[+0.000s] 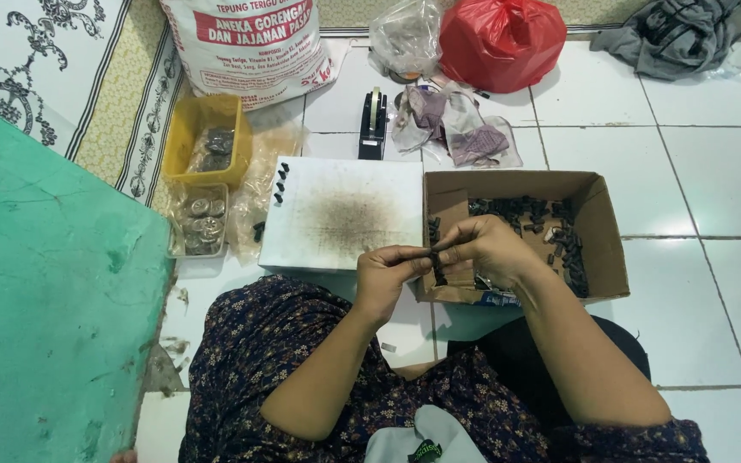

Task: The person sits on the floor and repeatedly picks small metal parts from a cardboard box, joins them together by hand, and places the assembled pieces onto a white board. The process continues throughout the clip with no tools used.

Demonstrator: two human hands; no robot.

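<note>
A seated person works over a white tiled floor (696, 171), both hands meeting just near the cardboard box (602, 231). The left hand (385, 279) and right hand (486, 244) each pinch one end of a small dark part (435, 253), the grip of both closed on it with fingertips, held above the box's near left corner.

The open cardboard box holds a heap of small black pieces (551, 227), gathered along its far side and right side. To its left lies a white board (340, 214), smudged dark in the middle, with a short row of black pieces (281, 182) at its far left edge.

Further left, a yellow plastic tub (207, 137) contains greyish metal items, and a clear tray (201, 225) just near it holds round, shiny metal discs. Beyond the board stands a black tape dispenser (374, 124). At the far edge sit a large white printed sack (250, 43), a clear plastic bag (405, 34), a red plastic bag (501, 41) and a crumpled grey cloth (679, 34). A green surface (45, 300) fills the left side.
</note>
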